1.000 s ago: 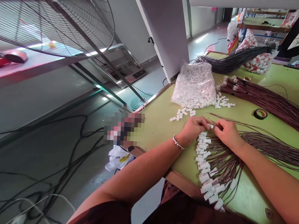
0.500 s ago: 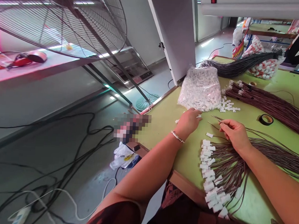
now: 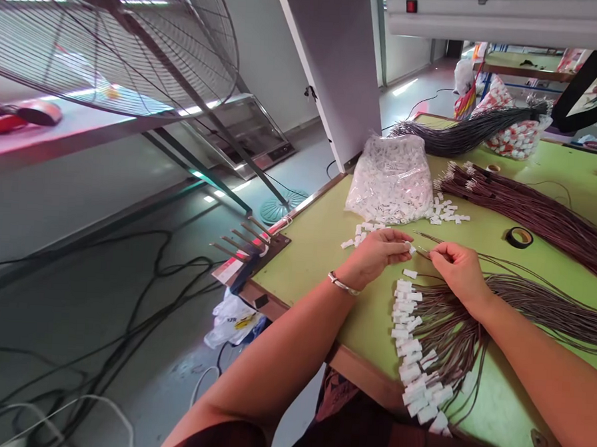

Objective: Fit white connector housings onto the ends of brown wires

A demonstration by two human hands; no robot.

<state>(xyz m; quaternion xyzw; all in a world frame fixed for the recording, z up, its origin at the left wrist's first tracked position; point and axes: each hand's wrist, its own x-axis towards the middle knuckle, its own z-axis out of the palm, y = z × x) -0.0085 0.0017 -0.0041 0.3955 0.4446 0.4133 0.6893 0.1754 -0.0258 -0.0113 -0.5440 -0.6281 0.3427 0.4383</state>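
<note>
Pinches a white connector point(image 3: 411, 248) in the left hand point(image 3: 377, 255), with thumb and fingertips clamped on it, on the near side of the clear bag point(image 3: 391, 178). Grips a thin brown wire point(image 3: 424, 251) in the right hand point(image 3: 457, 268), with thumb and forefinger closed on it, nearer and to the right of the bag. Points the wire's end toward the connector. Lies in front of the bag: a row of wired connectors point(image 3: 406, 316). Lies right of it: a tape roll point(image 3: 519, 238).

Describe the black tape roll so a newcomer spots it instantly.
On the green tabletop, a brown wire bundle lies right of the plastic bag of white connectors. The black tape roll lies on the bundle's near side. Unlike the smaller, pale ring beyond the bundle, it's black.
</note>
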